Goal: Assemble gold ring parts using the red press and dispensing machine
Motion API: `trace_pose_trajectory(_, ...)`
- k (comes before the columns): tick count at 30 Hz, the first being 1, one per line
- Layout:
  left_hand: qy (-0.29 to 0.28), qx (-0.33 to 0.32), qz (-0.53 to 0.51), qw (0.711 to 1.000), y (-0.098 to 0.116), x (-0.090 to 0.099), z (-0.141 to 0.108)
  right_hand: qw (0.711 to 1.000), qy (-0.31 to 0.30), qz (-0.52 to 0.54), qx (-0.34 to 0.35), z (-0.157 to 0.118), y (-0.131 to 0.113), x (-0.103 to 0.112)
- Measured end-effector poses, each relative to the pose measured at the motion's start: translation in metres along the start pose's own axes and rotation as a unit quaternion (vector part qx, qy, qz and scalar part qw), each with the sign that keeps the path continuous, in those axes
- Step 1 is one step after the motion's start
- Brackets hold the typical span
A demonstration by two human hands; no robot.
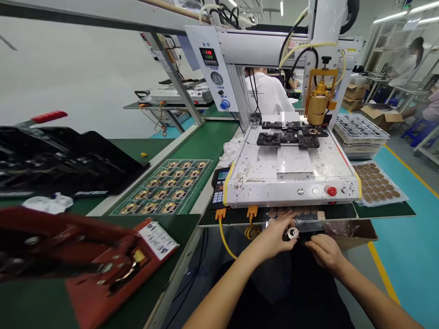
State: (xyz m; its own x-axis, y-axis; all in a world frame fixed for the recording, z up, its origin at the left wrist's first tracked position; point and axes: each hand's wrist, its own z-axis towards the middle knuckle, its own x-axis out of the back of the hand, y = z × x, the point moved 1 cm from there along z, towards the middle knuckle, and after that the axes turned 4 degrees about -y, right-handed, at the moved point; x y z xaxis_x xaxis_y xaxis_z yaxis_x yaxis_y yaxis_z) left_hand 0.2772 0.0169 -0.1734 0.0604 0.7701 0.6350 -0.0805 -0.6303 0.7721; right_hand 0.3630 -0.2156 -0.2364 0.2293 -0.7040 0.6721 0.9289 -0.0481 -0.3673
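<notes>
Below the dispensing machine (291,178), my left hand (274,237) pinched a small metal ring (292,233); my right hand (325,253), loosely curled and holding nothing, might let it drop.

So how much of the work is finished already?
Hard to say exactly. Looks done: black fixtures sit loaded on the white machine under its gold nozzle. In hand: the left hand pinches a small round part beside the right hand, over a clear tray. Left: trays of round parts and coils still wait.
</notes>
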Motion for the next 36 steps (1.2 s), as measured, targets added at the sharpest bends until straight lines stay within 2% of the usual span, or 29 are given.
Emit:
trace_pose_trajectory(3, 0.069, -0.017, 0.015, 0.997, 0.000, -0.010, 0.009, 0.995, 0.020, 0.017, -0.092, 0.001, -0.008, 0.026)
trace_pose_trajectory(6, 0.117, -0.028, 0.016, 0.993, 0.001, -0.015, 0.017, 0.980, 0.028, 0.043, -0.193, 0.015, -0.010, 0.045)
trace_pose_trajectory(8, 0.127, -0.037, 0.016, 0.991, 0.002, -0.016, 0.016, 0.959, 0.022, 0.100, -0.264, 0.027, -0.011, 0.052)
trace_pose_trajectory(11, 0.133, -0.039, 0.023, 0.990, 0.002, -0.017, 0.008, 0.907, 0.018, 0.223, -0.358, 0.044, -0.016, 0.055)
trace_pose_trajectory(13, 0.133, -0.023, 0.026, 0.991, 0.002, -0.018, 0.005, 0.887, 0.024, 0.261, -0.380, 0.054, -0.020, 0.054)
trace_pose_trajectory(17, 0.116, 0.001, 0.013, 0.993, 0.004, -0.017, 0.008, 0.890, 0.025, 0.256, -0.376, 0.067, -0.026, 0.054)
trace_pose_trajectory(19, 0.125, -0.002, -0.003, 0.992, 0.008, -0.015, 0.010, 0.884, 0.023, 0.268, -0.383, 0.070, -0.027, 0.054)
trace_pose_trajectory(22, 0.160, -0.002, -0.040, 0.986, 0.018, -0.010, 0.003, 0.851, 0.031, 0.320, -0.416, 0.071, -0.030, 0.057)
trace_pose_trajectory(24, 0.174, 0.020, -0.129, 0.976, 0.028, -0.006, -0.009, 0.822, 0.036, 0.361, -0.439, 0.072, -0.033, 0.060)
trace_pose_trajectory(26, 0.171, 0.059, -0.288, 0.940, 0.038, -0.004, -0.022, 0.799, 0.029, 0.401, -0.447, 0.074, -0.039, 0.062)
trace_pose_trajectory(29, 0.169, 0.116, -0.504, 0.839, 0.055, -0.001, -0.041, 0.785, 0.004, 0.441, -0.435, 0.082, -0.048, 0.064)
trace_pose_trajectory(32, 0.188, 0.148, -0.592, 0.770, 0.068, 0.003, -0.055, 0.783, -0.028, 0.459, -0.418, 0.088, -0.056, 0.061)
trace_pose_trajectory(34, 0.190, 0.158, -0.623, 0.742, 0.074, 0.004, -0.062, 0.774, -0.050, 0.476, -0.415, 0.089, -0.060, 0.057)
trace_pose_trajectory(36, 0.194, 0.158, -0.641, 0.725, 0.078, 0.005, -0.069, 0.749, -0.070, 0.506, -0.422, 0.090, -0.063, 0.052)
